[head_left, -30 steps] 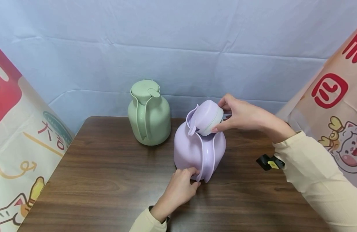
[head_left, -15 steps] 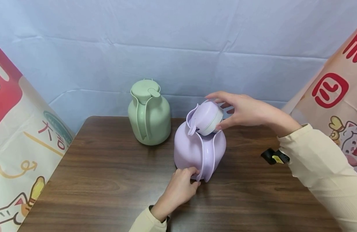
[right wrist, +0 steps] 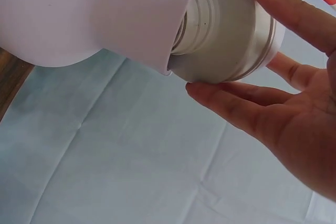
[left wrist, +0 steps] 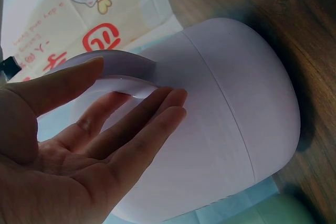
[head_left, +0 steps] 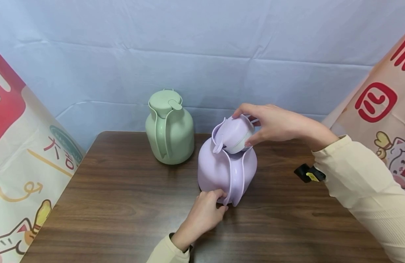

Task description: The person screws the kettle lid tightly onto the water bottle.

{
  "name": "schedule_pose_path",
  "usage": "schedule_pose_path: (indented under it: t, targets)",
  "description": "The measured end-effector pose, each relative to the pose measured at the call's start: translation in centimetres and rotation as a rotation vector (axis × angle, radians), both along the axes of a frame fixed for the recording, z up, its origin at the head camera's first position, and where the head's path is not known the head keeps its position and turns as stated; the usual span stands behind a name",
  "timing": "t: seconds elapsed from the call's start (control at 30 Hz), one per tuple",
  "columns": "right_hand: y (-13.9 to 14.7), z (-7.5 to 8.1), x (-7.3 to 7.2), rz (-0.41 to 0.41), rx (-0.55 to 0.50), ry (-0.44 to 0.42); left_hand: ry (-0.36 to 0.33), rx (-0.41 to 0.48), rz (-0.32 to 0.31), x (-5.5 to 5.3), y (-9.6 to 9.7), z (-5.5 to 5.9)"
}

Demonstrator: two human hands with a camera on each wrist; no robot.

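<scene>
"So, where's the purple jug (head_left: 210,170) rn?"

"Upright on the table (head_left: 117,212), nr the back edge, handle (head_left: 236,175) toward the person. Green jug (head_left: 179,140) stands to its left, a bit farther back, w/ the green lid (head_left: 163,100) seated."

"And the L grip (head_left: 206,212)?"

"Pinching the handle low down, thumb one side, fingers the other. Prob to steady the jug, b/c the purple lid (head_left: 234,133) is held up top & the body could turn or tip. Handle facing front makes that an easy reach, I'd guess."

"OK, R grip (head_left: 279,123)?"

"Holding the purple lid by its rim, thumb nr side, fingers far side. Prob spread like that for control of the tilt, i.e. both edges covered."

"Is the lid on?"

"Not seated. It's slanted over the mouth, raised on the R grip's side. Right wrist view shows screw threads (right wrist: 202,17) on its underside, partly hidden by the collar (right wrist: 149,30). Can't tell if any thread engages."

"Why slanted?"

"Prob b/c its lower part leans on the rim, so it can't lie flat."

"Green one?"

"Untouched, apart from both; leaves elbow room, imo."
</scene>
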State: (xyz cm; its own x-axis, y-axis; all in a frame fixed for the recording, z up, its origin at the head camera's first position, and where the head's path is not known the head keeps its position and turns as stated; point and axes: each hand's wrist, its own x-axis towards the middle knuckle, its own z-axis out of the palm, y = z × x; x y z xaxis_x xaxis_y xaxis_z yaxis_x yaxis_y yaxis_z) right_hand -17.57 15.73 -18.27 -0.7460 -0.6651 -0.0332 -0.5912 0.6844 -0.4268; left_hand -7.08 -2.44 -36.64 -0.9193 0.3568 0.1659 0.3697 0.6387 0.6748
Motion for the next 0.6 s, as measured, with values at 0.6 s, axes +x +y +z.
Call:
schedule_pose_path:
  t: [0.6]
  targets:
    - [0.6,-1.4,0.0,-0.048,-0.079,-0.046,0.000,0.010,-0.003,0.1,0.0,0.1]
